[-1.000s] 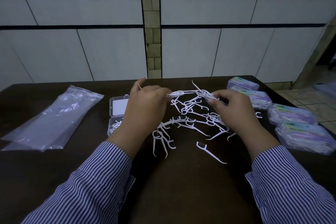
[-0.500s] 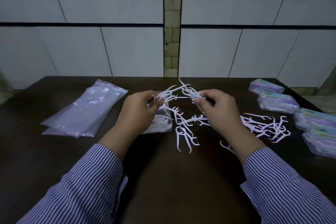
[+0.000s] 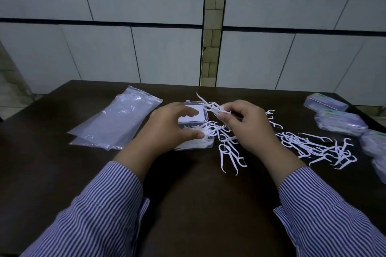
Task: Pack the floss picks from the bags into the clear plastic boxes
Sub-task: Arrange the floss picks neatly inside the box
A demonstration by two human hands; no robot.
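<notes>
An open clear plastic box (image 3: 194,144) with a raised lid (image 3: 193,116) sits mid-table, partly filled with white floss picks. My left hand (image 3: 169,129) hovers over the box, fingers spread and slightly bent, thumb near the picks inside. My right hand (image 3: 246,125) pinches a small bundle of floss picks (image 3: 211,106) just right of the lid. Loose floss picks (image 3: 229,152) lie beside the box, and a larger scatter of picks (image 3: 319,148) spreads to the right.
Flat clear plastic bags (image 3: 117,121) lie at the left of the dark table (image 3: 188,204). Several closed packed boxes (image 3: 340,122) line the right edge. A tiled wall stands behind the far edge.
The view swung left. My left hand let go of the picks and moved over the open box. My right hand keeps the bundle, now near the lid.
</notes>
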